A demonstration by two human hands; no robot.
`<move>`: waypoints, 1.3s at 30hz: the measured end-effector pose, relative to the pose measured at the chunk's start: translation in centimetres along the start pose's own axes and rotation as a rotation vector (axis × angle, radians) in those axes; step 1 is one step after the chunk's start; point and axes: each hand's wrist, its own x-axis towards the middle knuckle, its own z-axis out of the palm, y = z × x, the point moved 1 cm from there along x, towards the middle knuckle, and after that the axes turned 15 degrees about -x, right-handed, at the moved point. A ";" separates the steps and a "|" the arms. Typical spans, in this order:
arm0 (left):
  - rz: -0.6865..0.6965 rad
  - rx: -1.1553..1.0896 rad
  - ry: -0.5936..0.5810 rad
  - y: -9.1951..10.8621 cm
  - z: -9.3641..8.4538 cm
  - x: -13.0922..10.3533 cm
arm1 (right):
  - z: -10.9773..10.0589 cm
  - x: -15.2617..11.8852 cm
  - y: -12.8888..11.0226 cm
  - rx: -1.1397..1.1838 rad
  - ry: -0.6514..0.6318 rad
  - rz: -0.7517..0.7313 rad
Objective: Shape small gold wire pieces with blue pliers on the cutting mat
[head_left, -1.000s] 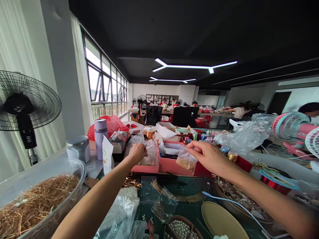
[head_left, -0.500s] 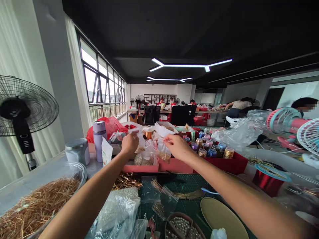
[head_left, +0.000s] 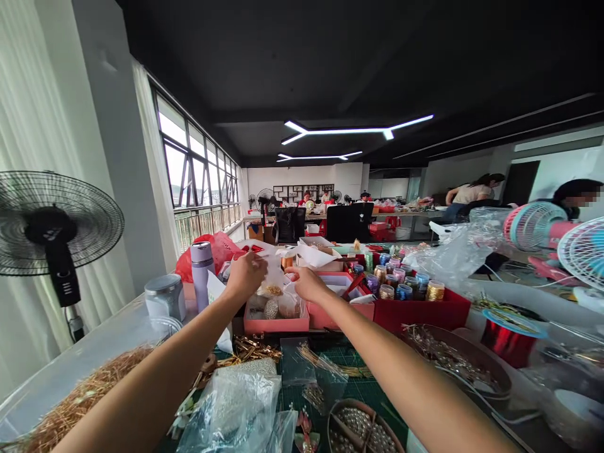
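Note:
A small clear plastic bag (head_left: 274,286) with gold-coloured bits at its bottom hangs between my hands, above the left pink box (head_left: 276,325). My left hand (head_left: 246,275) is closed at the bag's upper left side; its fingertips are slightly blurred. On the other side, my right hand (head_left: 306,283) pinches the bag's edge with thumb and forefinger. More clear bags, one with pearl-like beads (head_left: 270,309), lie in the left pink box. Beside it stands another pink box (head_left: 325,318) with a pale inside, below my right wrist.
A red box (head_left: 419,314) holds several spools of coloured wire. Nearer are gold-coloured pieces (head_left: 250,350), a bag of clear beads (head_left: 236,402) and a divided pearl tray (head_left: 350,402). A purple bottle (head_left: 202,277) stands left; a red wire spool (head_left: 507,346) stands right.
The bag with gold-coloured bits has moved left and up, from above the second pink box to between my hands. My right hand has come closer to my left. The view has shifted slightly.

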 end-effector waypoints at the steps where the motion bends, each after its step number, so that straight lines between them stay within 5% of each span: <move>1: -0.016 -0.062 -0.024 0.2 0.0 -0.4 | -0.7 -0.7 -0.3 0.055 -0.013 -0.007; 7: -0.042 -0.312 -0.199 2.8 0.2 -4.8 | -4.5 -6.9 -2.3 0.321 0.014 -0.063; 13: 0.055 -0.292 -0.298 5.8 -0.4 -11.0 | -6.3 -14.0 -2.9 0.420 -0.027 -0.009; 25: 0.412 0.089 -0.295 9.0 -2.4 -23.3 | -5.5 -27.6 -5.0 0.649 -0.177 0.054; 31: 0.557 0.273 -0.410 8.1 -2.1 -26.5 | -5.0 -30.9 -5.8 0.665 -0.337 0.177; 39: 0.632 0.292 -0.517 8.3 -2.0 -27.8 | -4.1 -31.3 -5.9 0.467 -0.480 0.216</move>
